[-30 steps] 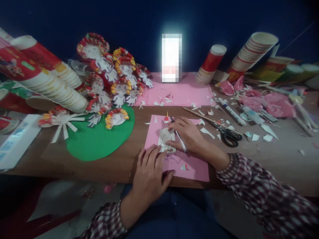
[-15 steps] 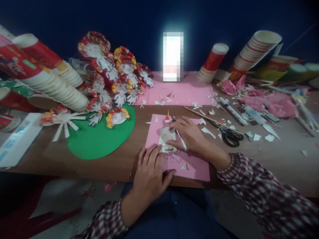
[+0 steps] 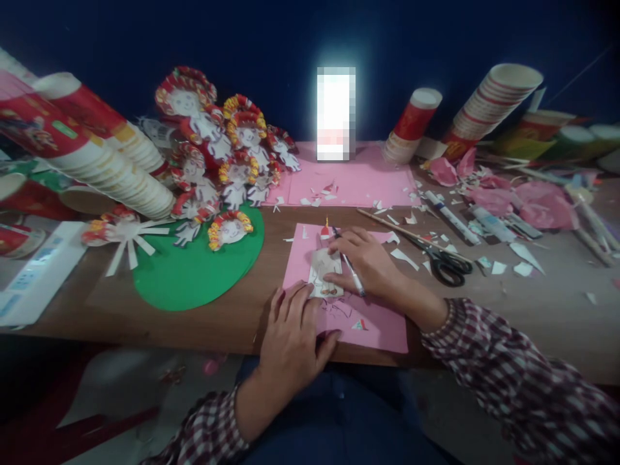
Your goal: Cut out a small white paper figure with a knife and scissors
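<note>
A small white piece of paper (image 3: pixel 320 271) with a drawn figure lies on the pink sheet (image 3: pixel 382 332) in front of me. My left hand (image 3: pixel 290 336) rests flat and open, its fingertips at the lower left edge of the white paper and its thumb on the pink sheet. In my right hand (image 3: pixel 371 261) is a slim pen (image 3: pixel 357 283), slanting out below the fingers. The right thumb and fingertips press on the white paper's right side. A small red and yellow cutout (image 3: pixel 325 230) lies just above it.
Black-handled scissors (image 3: pixel 448 266) and a thin stick (image 3: pixel 387 221) lie to the right among paper scraps. Green card (image 3: pixel 198 278) and paper dolls (image 3: pixel 235 181) are left, beside stacked paper cups (image 3: pixel 121 171). A lit phone (image 3: pixel 336 116) stands at the back.
</note>
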`<state>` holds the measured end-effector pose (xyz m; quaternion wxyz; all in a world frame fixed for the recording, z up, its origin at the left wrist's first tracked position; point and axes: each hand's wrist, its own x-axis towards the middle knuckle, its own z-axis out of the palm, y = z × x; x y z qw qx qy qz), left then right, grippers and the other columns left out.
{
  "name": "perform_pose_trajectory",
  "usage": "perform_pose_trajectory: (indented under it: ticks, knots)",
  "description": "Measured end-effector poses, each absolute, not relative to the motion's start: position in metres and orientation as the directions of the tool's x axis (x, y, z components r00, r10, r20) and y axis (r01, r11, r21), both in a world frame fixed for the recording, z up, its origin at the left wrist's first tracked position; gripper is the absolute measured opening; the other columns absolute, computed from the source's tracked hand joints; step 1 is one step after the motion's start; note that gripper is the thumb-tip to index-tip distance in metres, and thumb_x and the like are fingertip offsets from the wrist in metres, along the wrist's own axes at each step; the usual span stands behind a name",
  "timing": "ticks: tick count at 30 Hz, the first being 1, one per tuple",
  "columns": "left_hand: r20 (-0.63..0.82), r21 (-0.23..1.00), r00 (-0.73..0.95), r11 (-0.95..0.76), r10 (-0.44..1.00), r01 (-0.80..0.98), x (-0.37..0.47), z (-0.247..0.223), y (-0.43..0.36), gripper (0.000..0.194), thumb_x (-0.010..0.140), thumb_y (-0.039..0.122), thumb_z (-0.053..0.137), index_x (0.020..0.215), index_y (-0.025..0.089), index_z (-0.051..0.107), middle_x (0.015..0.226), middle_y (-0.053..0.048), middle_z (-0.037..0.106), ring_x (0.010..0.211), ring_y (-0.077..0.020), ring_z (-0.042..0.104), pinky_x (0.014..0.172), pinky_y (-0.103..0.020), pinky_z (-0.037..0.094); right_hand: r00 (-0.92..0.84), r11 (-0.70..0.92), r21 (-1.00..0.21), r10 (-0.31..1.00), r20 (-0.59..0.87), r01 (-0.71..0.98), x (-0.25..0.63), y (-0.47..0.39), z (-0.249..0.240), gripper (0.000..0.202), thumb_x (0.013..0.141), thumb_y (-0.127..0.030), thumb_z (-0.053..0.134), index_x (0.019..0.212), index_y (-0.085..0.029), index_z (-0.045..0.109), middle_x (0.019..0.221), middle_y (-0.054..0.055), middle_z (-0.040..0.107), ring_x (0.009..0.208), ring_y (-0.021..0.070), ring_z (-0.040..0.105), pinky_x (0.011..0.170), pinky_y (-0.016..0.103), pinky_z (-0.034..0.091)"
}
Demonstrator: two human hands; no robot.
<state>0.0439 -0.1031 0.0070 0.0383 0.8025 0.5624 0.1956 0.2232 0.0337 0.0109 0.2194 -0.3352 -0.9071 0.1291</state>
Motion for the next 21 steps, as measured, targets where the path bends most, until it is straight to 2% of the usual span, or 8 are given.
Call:
perform_pose_trajectory:
  ticks: [7,13,21]
  knots:
    - [0.244,0.352,0.318,-0.389,0.916,0.852,0.035,0.013,-0.106,0.041,0.088,0.037,0.055,0.121,0.012,0.052,0.13,-0.019,0.053,0.127,-0.0319,0.045,0.111,-0.055,0.03,-0.683,0.752,-0.373,0.654,0.325,0.543,0.224,0.034,0.011,0.042,0.079,-0.052,0.069,0.1,-0.017,0.061,0.1,0.011,0.063,0.099,0.029,0.054,0.092,0.044,0.044]
    - [0.251,0.483,0.255,-0.349,0.934,0.803,0.014,0.023,-0.095,0.025,0.091,0.024,0.05,0.114,0.018,0.056,0.124,-0.013,0.059,0.119,-0.0251,0.053,0.102,-0.045,0.045,-0.686,0.76,-0.386,0.644,0.338,0.523,0.224,0.034,0.011,0.037,0.082,-0.049,0.066,0.1,-0.018,0.059,0.1,0.01,0.063,0.1,0.0289,0.054,0.093,0.046,0.043]
    - [0.259,0.521,0.263,-0.364,0.929,0.772,-0.004,0.033,-0.068,0.021,0.092,0.018,0.049,0.108,0.018,0.064,0.113,-0.009,0.065,0.109,-0.0188,0.06,0.095,-0.037,0.05,-0.67,0.725,-0.393,0.682,0.293,0.566,0.224,0.032,0.013,0.04,0.076,-0.047,0.074,0.099,-0.017,0.061,0.104,0.011,0.063,0.104,0.0298,0.054,0.093,0.046,0.043]
